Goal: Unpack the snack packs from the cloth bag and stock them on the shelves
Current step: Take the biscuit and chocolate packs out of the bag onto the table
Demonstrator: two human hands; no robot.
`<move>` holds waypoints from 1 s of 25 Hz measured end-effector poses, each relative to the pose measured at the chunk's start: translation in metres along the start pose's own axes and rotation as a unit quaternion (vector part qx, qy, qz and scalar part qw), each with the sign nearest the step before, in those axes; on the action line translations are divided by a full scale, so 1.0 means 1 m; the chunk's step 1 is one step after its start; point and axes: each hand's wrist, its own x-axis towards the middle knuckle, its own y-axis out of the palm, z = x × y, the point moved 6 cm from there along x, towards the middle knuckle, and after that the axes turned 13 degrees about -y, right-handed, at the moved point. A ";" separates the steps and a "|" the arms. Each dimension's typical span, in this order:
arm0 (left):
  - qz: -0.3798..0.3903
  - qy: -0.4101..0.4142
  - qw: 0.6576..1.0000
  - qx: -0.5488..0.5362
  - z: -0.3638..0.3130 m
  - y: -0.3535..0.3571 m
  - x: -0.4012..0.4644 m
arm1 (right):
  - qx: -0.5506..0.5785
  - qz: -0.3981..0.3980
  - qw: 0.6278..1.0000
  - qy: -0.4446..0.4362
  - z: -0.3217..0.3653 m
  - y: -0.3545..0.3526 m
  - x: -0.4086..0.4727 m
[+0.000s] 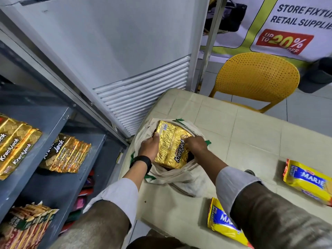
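At centre frame, the fingers of the left hand (150, 147) curl round the left edge of a gold Krackjack pack (171, 145), while the right hand (195, 144) pinches its right edge; both clamp the pack. It stands half out of the mouth of the cloth bag (181, 178), which slumps on the table (251, 133). Step in hand, as judged: lifting this pack clear. Next it must travel left to the shelves (59, 123), where matching gold packs (67, 156) already lie. Two yellow Marie packs (307, 182) wait at lower right.
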 end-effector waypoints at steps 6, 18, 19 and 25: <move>-0.166 0.204 0.965 -0.010 0.000 -0.024 -0.064 | 0.439 0.081 0.893 0.054 0.000 0.008 -0.034; -0.193 0.205 0.958 -0.048 0.087 -0.030 -0.093 | 0.399 0.018 0.914 0.071 -0.042 -0.011 -0.053; -0.124 0.107 0.979 -0.123 0.091 -0.033 -0.079 | 0.383 0.007 0.921 0.071 -0.050 -0.013 -0.053; 0.175 -0.087 0.922 -0.334 0.091 0.003 -0.073 | 0.266 -0.052 0.962 0.036 -0.068 -0.030 -0.066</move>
